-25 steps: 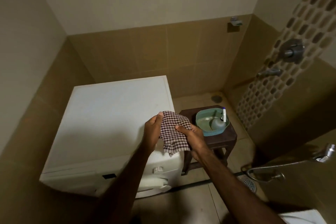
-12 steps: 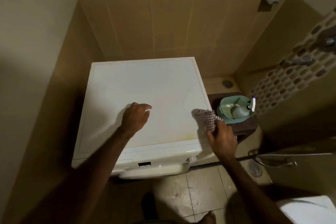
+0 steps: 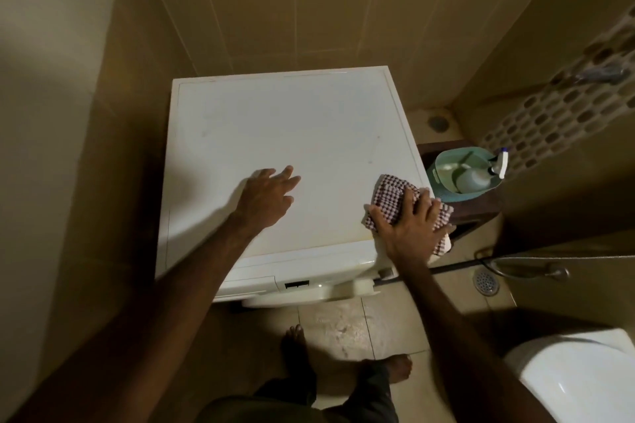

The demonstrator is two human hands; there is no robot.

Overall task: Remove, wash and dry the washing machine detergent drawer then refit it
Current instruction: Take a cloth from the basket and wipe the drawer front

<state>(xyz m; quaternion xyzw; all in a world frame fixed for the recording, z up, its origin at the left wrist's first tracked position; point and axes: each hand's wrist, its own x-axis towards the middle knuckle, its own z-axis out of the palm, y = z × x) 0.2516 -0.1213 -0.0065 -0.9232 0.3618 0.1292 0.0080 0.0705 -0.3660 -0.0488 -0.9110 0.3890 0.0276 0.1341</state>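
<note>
A white front-loading washing machine (image 3: 275, 134) fills the middle of the view. Its detergent drawer front (image 3: 245, 285) sits flush in the top left of the front panel. My right hand (image 3: 410, 227) lies flat with fingers spread on a red-and-white checked cloth (image 3: 390, 197), pressing it onto the lid's front right corner. Part of the cloth hangs over the right edge. My left hand (image 3: 268, 197) hovers open over the middle of the lid, holding nothing.
A dark wooden stool (image 3: 464, 209) right of the machine carries a teal basin (image 3: 446, 165) with a spray bottle (image 3: 481, 175) inside. A hose (image 3: 515, 271) and floor drain (image 3: 485, 282) lie to the right, a white toilet (image 3: 580, 378) at bottom right. My bare feet (image 3: 395, 367) stand on the tiles.
Both hands held the cloth up a second ago; the left let go and moved over the lid. The right hand has laid the cloth flat on the lid's corner. The camera tilted down.
</note>
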